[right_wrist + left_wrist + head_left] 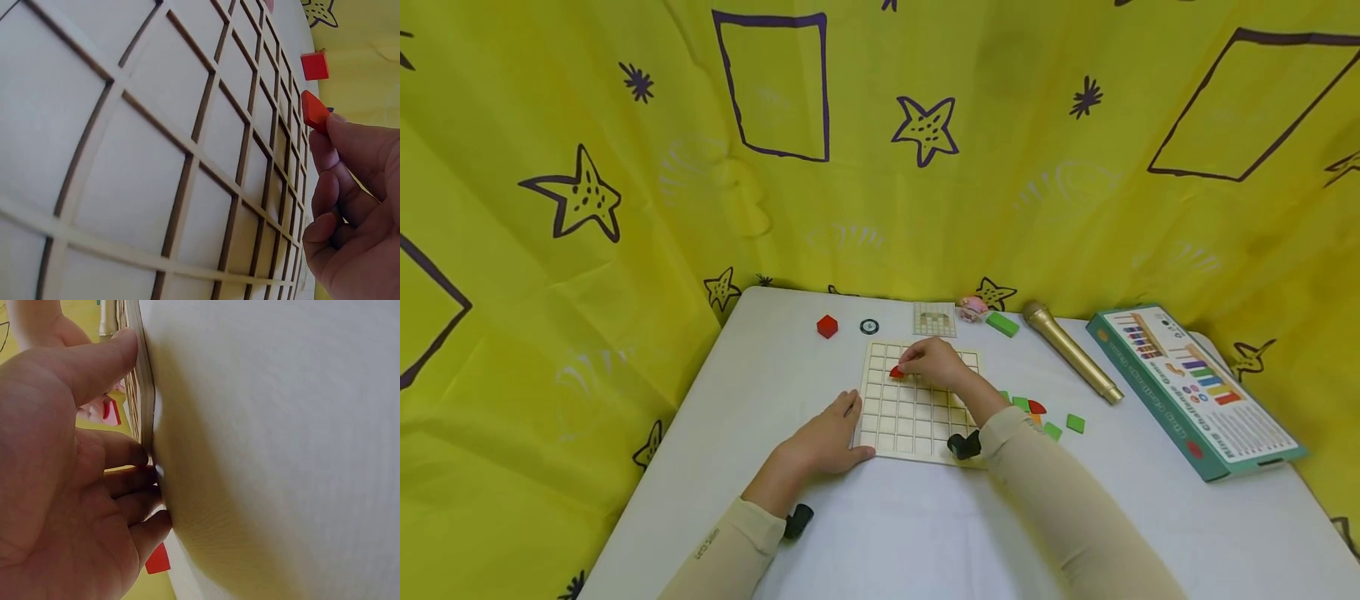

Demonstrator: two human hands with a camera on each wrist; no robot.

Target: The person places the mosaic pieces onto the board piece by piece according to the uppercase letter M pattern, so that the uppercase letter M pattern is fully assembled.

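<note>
A pale wooden grid board (887, 425) with square cells lies on the white table. My right hand (936, 364) is over the board's upper part, pinching a small red wedge-like piece (315, 112) between thumb and index finger; its other fingers curl toward the palm in the right wrist view. Whether the piece touches the board is unclear. At the board's near-left corner rests my left hand (829, 437), thumb on the near side and fingers along the left side. The left wrist view shows these fingers (125, 450) against the board's edge, loosely bent.
Green tiles (1076, 423), a red piece (1037, 407) and an orange piece lie right of the board. Behind it are a red block (827, 326), a round disc (869, 327), a patterned card (935, 319) and a green block (1002, 323). A gold microphone (1075, 354) and game box (1195, 383) lie right.
</note>
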